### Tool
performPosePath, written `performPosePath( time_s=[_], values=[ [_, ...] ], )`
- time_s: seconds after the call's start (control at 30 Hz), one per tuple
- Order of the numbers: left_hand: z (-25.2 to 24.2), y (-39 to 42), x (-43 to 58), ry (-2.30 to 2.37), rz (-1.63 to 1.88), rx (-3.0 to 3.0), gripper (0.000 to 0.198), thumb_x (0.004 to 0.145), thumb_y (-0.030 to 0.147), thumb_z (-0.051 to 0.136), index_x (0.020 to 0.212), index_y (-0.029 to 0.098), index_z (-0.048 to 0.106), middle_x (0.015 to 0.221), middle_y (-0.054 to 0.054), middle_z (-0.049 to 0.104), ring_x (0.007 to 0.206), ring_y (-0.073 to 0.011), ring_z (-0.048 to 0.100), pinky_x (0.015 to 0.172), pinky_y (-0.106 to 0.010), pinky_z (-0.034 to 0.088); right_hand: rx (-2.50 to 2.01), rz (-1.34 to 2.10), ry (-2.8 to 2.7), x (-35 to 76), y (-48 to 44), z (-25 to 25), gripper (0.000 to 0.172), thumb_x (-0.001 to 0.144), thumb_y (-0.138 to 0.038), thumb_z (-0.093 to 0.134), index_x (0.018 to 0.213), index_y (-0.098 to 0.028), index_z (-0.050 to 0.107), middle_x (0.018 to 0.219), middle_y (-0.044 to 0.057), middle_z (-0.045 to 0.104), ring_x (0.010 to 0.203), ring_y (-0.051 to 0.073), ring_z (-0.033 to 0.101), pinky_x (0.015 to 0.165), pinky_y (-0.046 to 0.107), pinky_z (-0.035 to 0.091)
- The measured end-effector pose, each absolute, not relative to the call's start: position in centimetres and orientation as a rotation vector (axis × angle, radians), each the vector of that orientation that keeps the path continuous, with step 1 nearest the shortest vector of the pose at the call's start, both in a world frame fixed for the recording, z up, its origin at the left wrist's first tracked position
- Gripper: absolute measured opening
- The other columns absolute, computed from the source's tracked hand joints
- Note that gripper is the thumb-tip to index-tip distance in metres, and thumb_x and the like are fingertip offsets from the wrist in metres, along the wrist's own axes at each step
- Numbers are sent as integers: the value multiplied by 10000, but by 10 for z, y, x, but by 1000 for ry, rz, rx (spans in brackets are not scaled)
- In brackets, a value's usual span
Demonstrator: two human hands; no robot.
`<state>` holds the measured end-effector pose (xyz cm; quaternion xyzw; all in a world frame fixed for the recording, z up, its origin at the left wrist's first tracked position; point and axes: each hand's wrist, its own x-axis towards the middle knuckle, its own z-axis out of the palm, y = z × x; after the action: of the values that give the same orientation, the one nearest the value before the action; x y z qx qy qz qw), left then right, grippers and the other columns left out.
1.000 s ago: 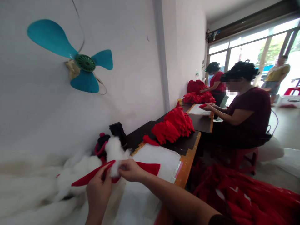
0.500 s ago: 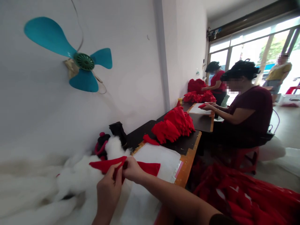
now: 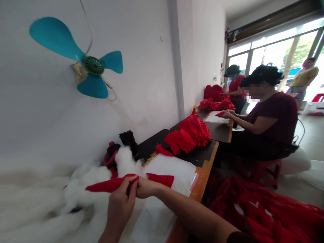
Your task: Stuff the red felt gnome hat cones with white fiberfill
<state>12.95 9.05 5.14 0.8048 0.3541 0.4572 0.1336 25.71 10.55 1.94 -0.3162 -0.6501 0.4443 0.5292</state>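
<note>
While the left hand (image 3: 120, 206) and the right hand (image 3: 146, 187) are both clamping onto it, this long red fabric piece (image 3: 111, 184) is stretching out sideways at about 7 o'clock in the view. It's looking soft and felt-like, tapering to a sharp point on the left and staying wider and flat toward the right, with a narrow fold pinched up in the middle. Both hands are gripping it tight right at that fold, though I can't tell exactly which fingers are doing what. The pointed end is lying across a big fluffy heap of white stuffing (image 3: 30, 212) spreading out at 9 o'clock from the hands, while the wide end is reaching over a white board (image 3: 174, 175) at 3 o'clock. At 1 o'clock, a pile of red stuffed-looking pieces (image 3: 188, 135) is sitting on a dark tabletop (image 3: 199, 153). A co-worker in a maroon top (image 3: 275, 118) is sitting at 2 o'clock, holding a small red piece (image 3: 220, 114), and a heap of red cloth (image 3: 258, 212) is filling the floor at 4 o'clock.
</note>
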Motion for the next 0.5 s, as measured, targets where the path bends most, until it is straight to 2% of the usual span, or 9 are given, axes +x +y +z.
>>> performPosePath(
  time_s=[0.1,0.2,0.27,0.37,0.43,0.5],
  values=[
    [55,87,129,1048,1306,2284,339,858,451,530,985,202,721,782,-37,753,628,-180,677,629,-242,514,-601,1374,-1276,259,102,24,106,648,-120,564,737,-159,607,680,-8,611,669,142,578,653,262,483],
    [60,83,129,1048,1305,2198,334,865,467,545,978,200,713,731,-20,725,596,-158,639,571,-227,474,-313,1503,-977,262,95,34,182,655,-211,562,818,-149,614,738,46,648,735,197,621,735,333,510],
    [63,79,131,971,1242,2169,325,847,479,566,921,195,705,682,-12,693,565,-147,607,544,-224,460,-241,1595,-906,264,88,41,223,749,-315,516,847,-142,617,776,85,665,761,213,631,750,349,512],
    [65,69,135,918,1144,2060,326,829,502,583,848,191,677,548,19,581,463,-124,508,467,-223,412,-359,1803,-942,266,81,44,434,923,-482,378,811,-136,615,726,87,646,652,171,603,618,276,473],
    [65,63,138,920,1103,1969,325,827,509,589,829,191,660,481,42,497,410,-111,437,419,-220,362,-450,1848,-976,266,81,44,544,996,-514,295,789,-129,619,681,68,627,577,144,565,523,241,409],
    [63,61,141,919,1105,1929,327,810,512,613,814,188,655,450,53,453,390,-104,397,405,-220,342,-497,1837,-964,265,82,45,567,1032,-472,280,776,-108,633,661,63,623,558,133,546,510,230,389]
  ],
)
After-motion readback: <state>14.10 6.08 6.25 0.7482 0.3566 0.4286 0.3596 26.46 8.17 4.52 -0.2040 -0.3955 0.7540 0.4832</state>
